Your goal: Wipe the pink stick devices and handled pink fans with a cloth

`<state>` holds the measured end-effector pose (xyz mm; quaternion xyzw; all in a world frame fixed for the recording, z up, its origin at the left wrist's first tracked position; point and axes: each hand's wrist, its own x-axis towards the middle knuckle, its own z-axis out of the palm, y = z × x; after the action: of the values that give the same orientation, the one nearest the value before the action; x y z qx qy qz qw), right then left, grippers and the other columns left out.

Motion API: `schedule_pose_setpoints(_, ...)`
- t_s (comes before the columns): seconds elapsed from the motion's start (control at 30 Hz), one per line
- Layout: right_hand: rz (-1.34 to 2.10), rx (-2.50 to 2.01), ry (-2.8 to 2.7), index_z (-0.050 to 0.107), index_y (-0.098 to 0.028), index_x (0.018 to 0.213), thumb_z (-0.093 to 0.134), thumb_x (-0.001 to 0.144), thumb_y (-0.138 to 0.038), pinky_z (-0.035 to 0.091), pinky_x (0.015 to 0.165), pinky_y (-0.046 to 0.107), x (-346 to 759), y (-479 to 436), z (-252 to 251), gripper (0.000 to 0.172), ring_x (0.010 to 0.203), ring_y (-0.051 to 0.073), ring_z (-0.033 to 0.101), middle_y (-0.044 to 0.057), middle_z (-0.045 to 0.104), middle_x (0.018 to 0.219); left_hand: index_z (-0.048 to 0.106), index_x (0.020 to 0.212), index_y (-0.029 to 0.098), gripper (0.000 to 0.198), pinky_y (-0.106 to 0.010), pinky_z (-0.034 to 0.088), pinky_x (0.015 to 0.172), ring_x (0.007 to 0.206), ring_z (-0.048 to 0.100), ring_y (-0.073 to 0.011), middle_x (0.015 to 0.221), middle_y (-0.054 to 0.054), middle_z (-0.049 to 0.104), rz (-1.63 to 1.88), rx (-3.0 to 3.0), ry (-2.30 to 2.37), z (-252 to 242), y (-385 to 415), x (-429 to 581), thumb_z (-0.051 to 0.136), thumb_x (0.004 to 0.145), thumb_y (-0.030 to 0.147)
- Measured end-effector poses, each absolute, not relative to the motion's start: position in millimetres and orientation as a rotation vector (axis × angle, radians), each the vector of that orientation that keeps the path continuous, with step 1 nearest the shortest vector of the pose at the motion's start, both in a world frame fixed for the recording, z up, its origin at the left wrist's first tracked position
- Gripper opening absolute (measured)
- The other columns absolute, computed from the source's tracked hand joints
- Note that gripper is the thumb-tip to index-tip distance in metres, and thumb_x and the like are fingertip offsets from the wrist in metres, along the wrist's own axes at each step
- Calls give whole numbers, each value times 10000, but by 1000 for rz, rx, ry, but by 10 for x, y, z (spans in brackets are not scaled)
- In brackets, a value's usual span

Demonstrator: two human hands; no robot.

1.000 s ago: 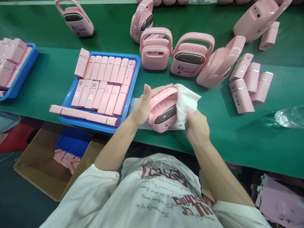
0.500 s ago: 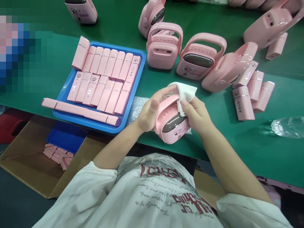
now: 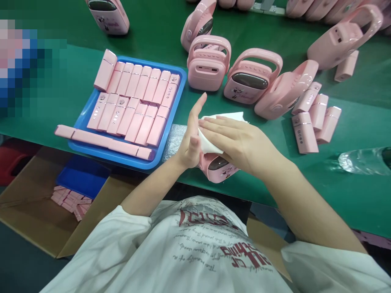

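Note:
A pink portable speaker [image 3: 214, 174] with a handle, a dark glossy panel and a printed picture sits at the table's near edge. My left hand [image 3: 188, 142] holds its left side, with the thumb and a finger stretched out and the other fingers hidden. Over the speaker's top lies a white cloth [image 3: 209, 143]. My right hand [image 3: 241, 142] presses that cloth down with its fingers flat and together, hiding the handle and much of the panel.
Left of my hands, a blue tray [image 3: 180, 93] carries several pink square-sided sticks. Bubble wrap [image 3: 175, 140] lies beside it. Behind stand several pink speakers [image 3: 249, 87]. Loose pink sticks [image 3: 305, 134] and a clear bottle [image 3: 357, 162] are on the right. A cardboard box [image 3: 33, 211] is below.
My right hand has gone from pinching the cloth at the speaker's right to lying flat over its top, moving left. The cloth now covers the handle. My left fingers have straightened upward.

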<state>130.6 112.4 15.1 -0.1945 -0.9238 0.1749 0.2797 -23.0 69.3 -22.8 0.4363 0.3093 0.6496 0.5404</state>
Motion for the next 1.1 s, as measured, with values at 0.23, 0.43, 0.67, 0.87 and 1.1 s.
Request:
schedule_pose_setpoints(0.23, 662, -820, -2156, 618, -212, 1291, 451, 968, -481, 456, 1095, 429, 1437, 1111, -11, 453, 1278, 248, 558, 75, 603, 1358, 182, 1537, 232, 889, -393, 507, 953, 1132, 645, -282, 1196, -100, 677, 1290, 1163, 684, -248, 672, -235, 686, 837, 447)
schedule_pose_setpoints(0.43, 989, -1067, -1673, 714, -214, 1088, 439, 944, -583, 533, 971, 380, 1528, 1030, -230, 482, 1059, 225, 676, 41, 739, 1036, 443, 1395, 249, 734, -424, 513, 956, 1077, 669, -286, 1127, -69, 702, 1238, 927, 781, -257, 745, -266, 765, 743, 350)
schedule_pose_setpoints(0.67, 769, -1030, -1920, 674, -192, 1179, 435, 975, -467, 509, 1017, 420, 1593, 852, -227, 418, 1137, 247, 649, 85, 731, 1079, 584, 1141, 162, 420, -422, 507, 960, 968, 706, -244, 1045, -87, 739, 1239, 651, 911, -239, 869, -221, 652, 727, 154)
schedule_pose_setpoints(0.87, 81, -441, -2550, 666, -185, 1144, 411, 986, -239, 433, 1117, 415, 1304, 587, -154, 305, 1277, 204, 562, 35, 650, 1294, 547, 979, 130, 284, -378, 492, 974, 971, 700, -206, 1051, -101, 746, 1206, 496, 1020, -155, 890, -227, 621, 713, 61)
schedule_pose_setpoints(1.1, 151, -775, -2087, 390, -188, 1471, 443, 980, -279, 380, 1151, 505, 1427, 560, -292, 503, 1420, 273, 393, 125, 557, 1402, 571, 1036, 134, 340, -400, 482, 1008, 1022, 690, -226, 1009, -83, 731, 1318, 293, 942, -225, 894, -232, 577, 702, 73)
